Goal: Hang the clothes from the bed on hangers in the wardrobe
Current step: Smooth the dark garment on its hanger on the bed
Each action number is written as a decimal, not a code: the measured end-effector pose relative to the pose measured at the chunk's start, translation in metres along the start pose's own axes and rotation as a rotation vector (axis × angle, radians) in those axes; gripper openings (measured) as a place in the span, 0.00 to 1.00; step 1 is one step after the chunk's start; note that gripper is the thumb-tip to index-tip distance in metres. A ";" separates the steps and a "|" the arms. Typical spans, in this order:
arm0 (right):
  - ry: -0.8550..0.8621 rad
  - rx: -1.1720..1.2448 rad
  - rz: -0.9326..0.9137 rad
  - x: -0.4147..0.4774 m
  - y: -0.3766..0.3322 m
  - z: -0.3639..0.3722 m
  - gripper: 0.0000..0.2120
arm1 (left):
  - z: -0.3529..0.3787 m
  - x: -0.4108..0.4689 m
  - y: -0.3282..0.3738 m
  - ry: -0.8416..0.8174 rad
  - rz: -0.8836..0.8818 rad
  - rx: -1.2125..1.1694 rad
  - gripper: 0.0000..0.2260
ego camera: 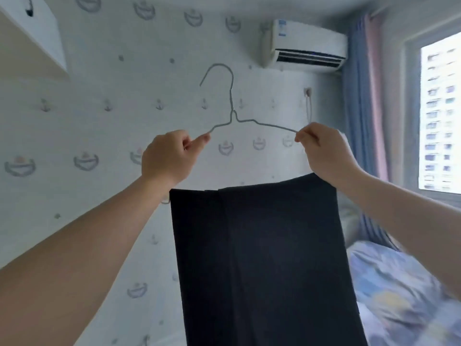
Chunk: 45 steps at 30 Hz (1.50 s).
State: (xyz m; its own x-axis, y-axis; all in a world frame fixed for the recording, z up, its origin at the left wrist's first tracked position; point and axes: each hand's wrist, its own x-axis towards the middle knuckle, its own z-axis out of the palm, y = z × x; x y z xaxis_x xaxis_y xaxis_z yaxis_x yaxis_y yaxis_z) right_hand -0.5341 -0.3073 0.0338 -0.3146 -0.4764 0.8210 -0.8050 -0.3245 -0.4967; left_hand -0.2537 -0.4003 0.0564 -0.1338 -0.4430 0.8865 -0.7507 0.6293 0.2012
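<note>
At the frame's centre the wire hanger (pixel 232 113) stands hook-up with its long axis running left to right — the left hand (pixel 167 156) pinching one shoulder end in its fingers, the right hand (pixel 324 151) the other — and the dark garment (pixel 262 258) hangs straight down just below both hands, lower centre.

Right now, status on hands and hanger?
Left hand and right hand pinch thin grey wire hanger ends. Dark folded garment hangs below. Nothing in the way.
</note>
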 end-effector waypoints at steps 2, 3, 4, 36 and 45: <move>-0.029 -0.050 0.068 -0.028 0.052 -0.021 0.10 | 0.057 -0.021 0.018 -0.137 0.013 -0.126 0.26; -0.042 -0.078 0.113 -0.043 0.078 -0.030 0.09 | 0.085 -0.033 0.027 -0.212 0.015 -0.186 0.26; -0.055 -0.109 0.162 -0.059 0.104 -0.039 0.09 | 0.111 -0.046 0.035 -0.283 0.013 -0.238 0.25; 0.133 -0.564 1.181 -0.348 0.353 -0.131 0.09 | 0.573 -0.287 0.245 -1.403 0.313 -0.948 0.22; 0.102 -0.503 1.320 -0.365 0.452 -0.197 0.10 | 0.642 -0.325 0.343 -1.505 0.320 -0.830 0.20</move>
State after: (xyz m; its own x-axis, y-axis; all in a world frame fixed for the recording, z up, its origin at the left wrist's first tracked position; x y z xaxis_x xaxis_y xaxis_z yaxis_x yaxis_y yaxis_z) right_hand -0.8825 -0.1197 -0.4349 -0.9826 -0.1288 -0.1335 0.0210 0.6380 -0.7698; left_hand -0.8829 -0.4502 -0.4303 -0.9901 -0.0995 -0.0989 -0.1402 0.7212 0.6784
